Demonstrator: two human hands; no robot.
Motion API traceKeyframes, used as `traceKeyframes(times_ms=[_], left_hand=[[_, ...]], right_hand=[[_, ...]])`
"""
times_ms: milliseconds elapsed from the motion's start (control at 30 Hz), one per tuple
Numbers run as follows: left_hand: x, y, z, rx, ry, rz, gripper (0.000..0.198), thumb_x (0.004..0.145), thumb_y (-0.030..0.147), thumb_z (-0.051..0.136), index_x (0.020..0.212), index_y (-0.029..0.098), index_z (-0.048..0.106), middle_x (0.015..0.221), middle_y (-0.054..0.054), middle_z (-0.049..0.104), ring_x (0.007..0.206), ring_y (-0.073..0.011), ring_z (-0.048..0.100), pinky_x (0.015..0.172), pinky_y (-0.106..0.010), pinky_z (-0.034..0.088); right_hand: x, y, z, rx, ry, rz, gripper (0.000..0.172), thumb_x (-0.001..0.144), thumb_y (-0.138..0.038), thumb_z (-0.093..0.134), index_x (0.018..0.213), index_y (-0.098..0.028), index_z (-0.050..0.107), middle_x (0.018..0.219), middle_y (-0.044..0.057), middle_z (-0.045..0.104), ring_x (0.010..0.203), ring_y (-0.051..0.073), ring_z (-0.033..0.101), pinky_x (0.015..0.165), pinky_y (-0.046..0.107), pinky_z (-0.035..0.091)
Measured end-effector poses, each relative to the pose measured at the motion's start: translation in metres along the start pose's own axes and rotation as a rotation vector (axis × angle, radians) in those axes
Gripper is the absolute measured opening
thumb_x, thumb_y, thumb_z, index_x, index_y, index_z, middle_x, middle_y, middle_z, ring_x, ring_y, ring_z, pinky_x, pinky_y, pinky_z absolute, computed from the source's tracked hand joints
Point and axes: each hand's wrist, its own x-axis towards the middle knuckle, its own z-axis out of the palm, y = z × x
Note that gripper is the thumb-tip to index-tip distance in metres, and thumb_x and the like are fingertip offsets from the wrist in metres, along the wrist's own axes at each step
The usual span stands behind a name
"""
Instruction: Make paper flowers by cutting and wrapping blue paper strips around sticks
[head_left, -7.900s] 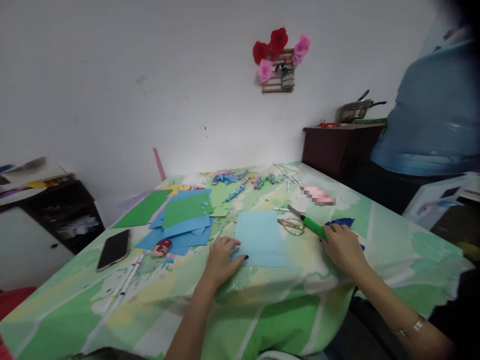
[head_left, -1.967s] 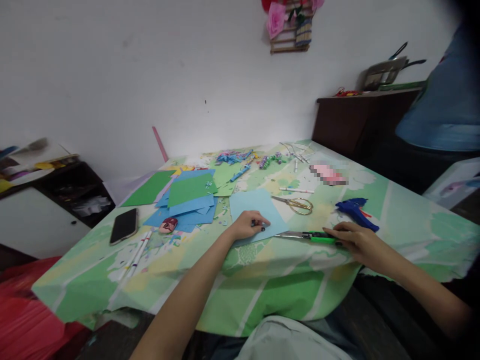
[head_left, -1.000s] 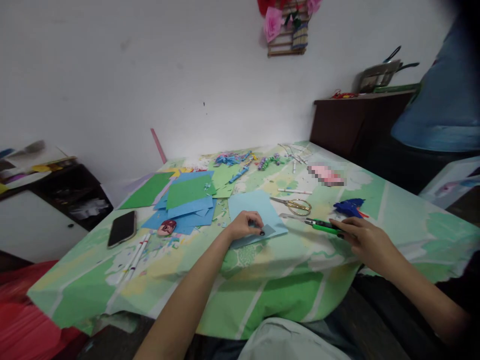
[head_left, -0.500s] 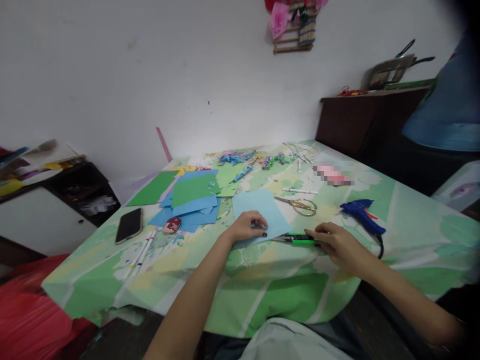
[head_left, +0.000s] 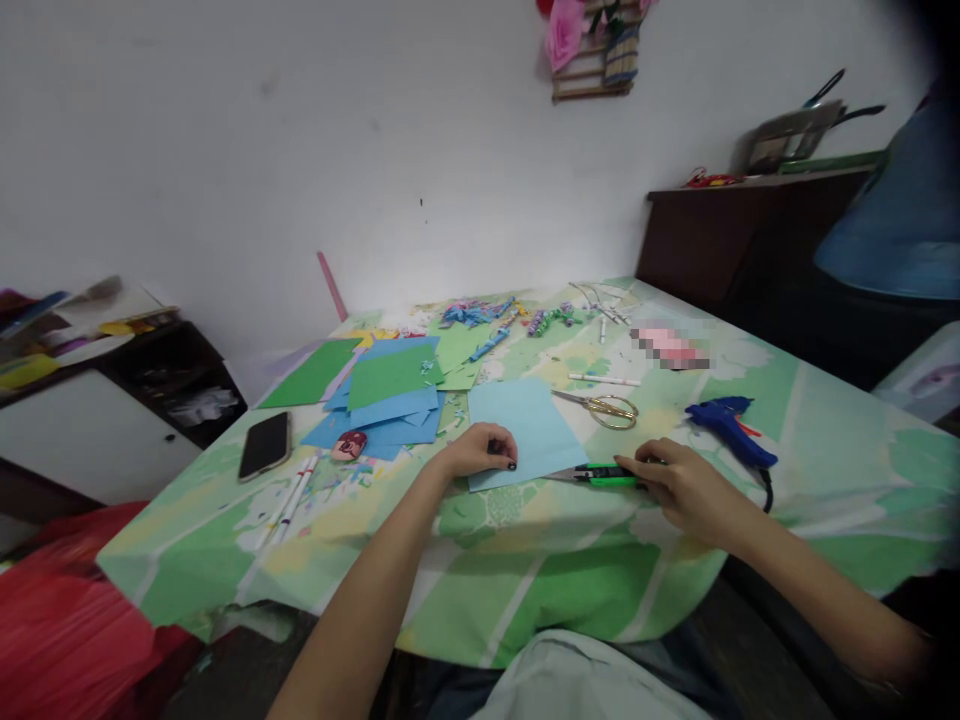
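Note:
A light blue sheet of paper (head_left: 540, 425) lies on the table in front of me. My left hand (head_left: 484, 450) rests on its left part, fingers curled and thumb tip against the paper. My right hand (head_left: 671, 480) grips the rear of a green and black utility knife (head_left: 606, 475) between thumb and fingers. Its blade points left, at the sheet's lower right edge; whether it goes under the paper I cannot tell. Gold-handled scissors (head_left: 611, 410) lie just beyond the knife, right of the sheet.
Green and blue sheets (head_left: 394, 385) are stacked on the left, near a phone (head_left: 266, 445), a dark red and pink object (head_left: 349, 446) and markers (head_left: 296, 498). A blue glue gun (head_left: 731, 432) with a cord lies at right. Paper scraps and curled strips (head_left: 469, 313) cover the back.
My left hand has slid left, toward the sheet's left edge, its fingers more curled. The knife stays in my right hand at the lower right edge. The view has shifted slightly.

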Motion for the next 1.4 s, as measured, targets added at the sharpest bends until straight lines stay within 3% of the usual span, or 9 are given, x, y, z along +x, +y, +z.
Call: traceKeyframes(times_ms=[767, 1400], left_hand=[[0.003, -0.002, 0.004, -0.001, 0.059, -0.076, 0.007, 0.061, 0.016, 0.066, 0.065, 0.011, 0.063, 0.058, 0.001, 0.054, 0.055, -0.0083, 0.044, 0.052, -0.019, 0.035], [0.003, -0.005, 0.002, 0.028, 0.100, 0.004, 0.011, 0.059, 0.020, 0.071, 0.065, 0.013, 0.064, 0.067, 0.000, 0.054, 0.061, -0.0090, 0.048, 0.058, -0.020, 0.039]], right_hand=[[0.002, -0.003, 0.004, 0.015, -0.025, -0.019, 0.041, 0.079, -0.007, 0.039, 0.113, -0.020, 0.060, 0.088, 0.012, 0.058, 0.079, 0.021, 0.054, 0.068, 0.033, 0.045], [0.003, -0.008, 0.002, 0.076, 0.000, -0.011, 0.044, 0.076, -0.005, 0.037, 0.109, -0.021, 0.062, 0.087, 0.012, 0.060, 0.077, 0.019, 0.056, 0.066, 0.031, 0.048]])
